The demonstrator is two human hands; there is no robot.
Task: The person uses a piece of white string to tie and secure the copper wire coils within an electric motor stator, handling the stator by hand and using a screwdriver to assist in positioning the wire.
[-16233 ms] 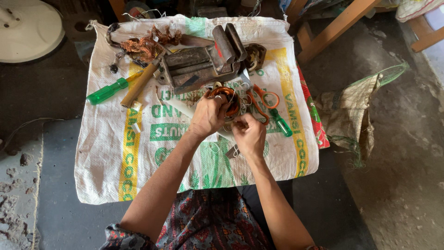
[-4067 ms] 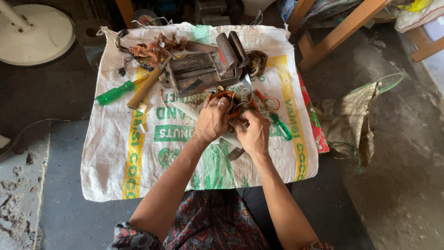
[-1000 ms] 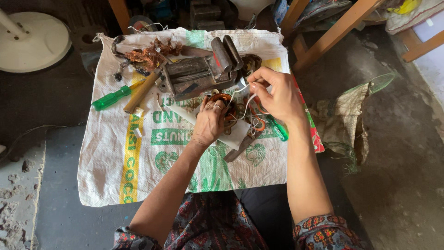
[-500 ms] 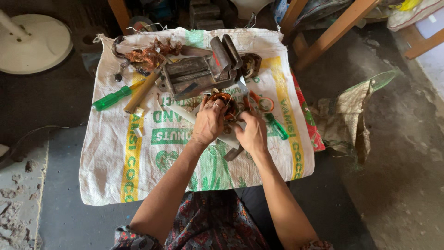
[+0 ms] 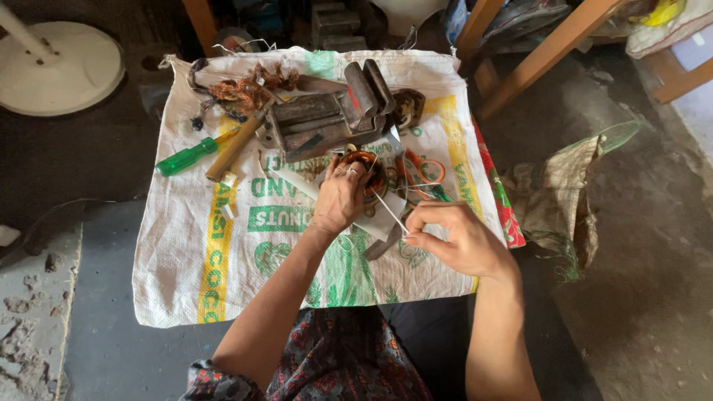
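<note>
Copper coil [image 5: 365,169] sat on the sack [image 5: 223,245], pinned under the left hand [image 5: 338,200] to keep it steady, while the right hand [image 5: 453,238] pinched a white cord [image 5: 389,211] pulled taut from it. Scissors [image 5: 422,171] lay just beside.

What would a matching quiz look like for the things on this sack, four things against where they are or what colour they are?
Things:
1. screwdriver
2. scissors
3. coil
4. white strand

Descriptions:
A. orange handles, right of the coil
B. pinched in the right hand
C. green handle, on the sack's left part
D. coppery, under the left hand

Pairs: 1-C, 2-A, 3-D, 4-B
</note>
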